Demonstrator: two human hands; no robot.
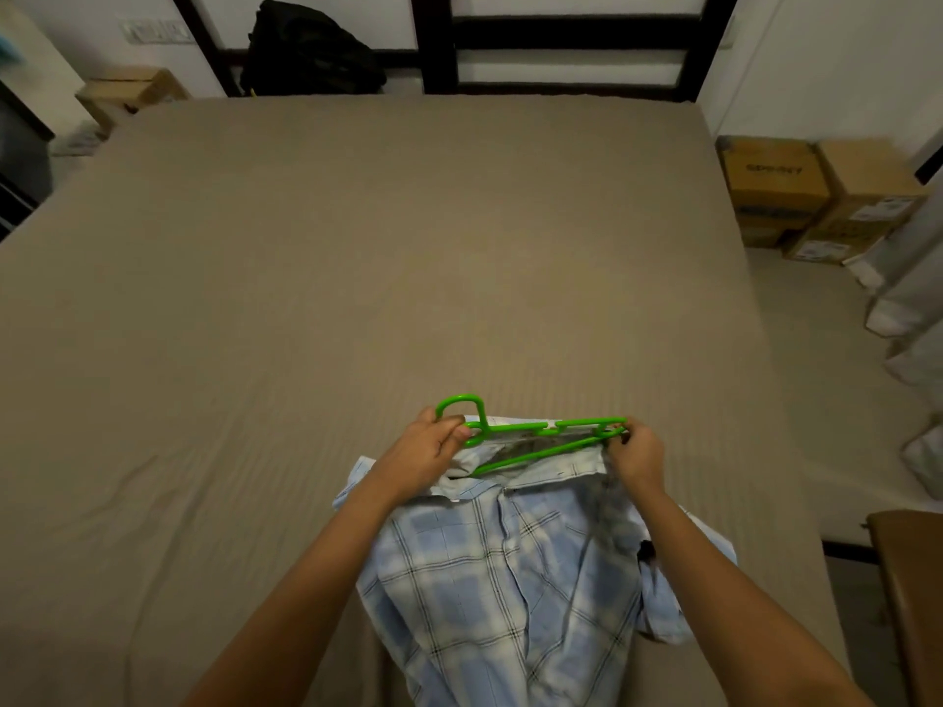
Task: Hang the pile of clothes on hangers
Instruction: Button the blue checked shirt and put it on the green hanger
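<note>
No text is legible: the dark print on the brown cardboard box (pixel 775 178) by the bed's right edge is blurred.

A bed (pixel 357 298) filled the middle of the view, running away from the person. A shirt (pixel 500 579) lay on its near edge, right of centre, with the collar at the far end. A hanger (pixel 530 436) sat at the collar, its hook to the left. The left hand (pixel 433 451) gripped the hanger by the hook, and the right hand (pixel 638 454) pinched its right tip; both arms reached in from the near side, one on each side of the shirt. Behind the bed stood a frame (pixel 561 43) against the wall, with a bag (pixel 311 48) at its left. A box (pixel 132 91) sat beyond the bed's far left corner. Stacked boxes (pixel 816 196) stood on the floor to the right of the bed.
</note>
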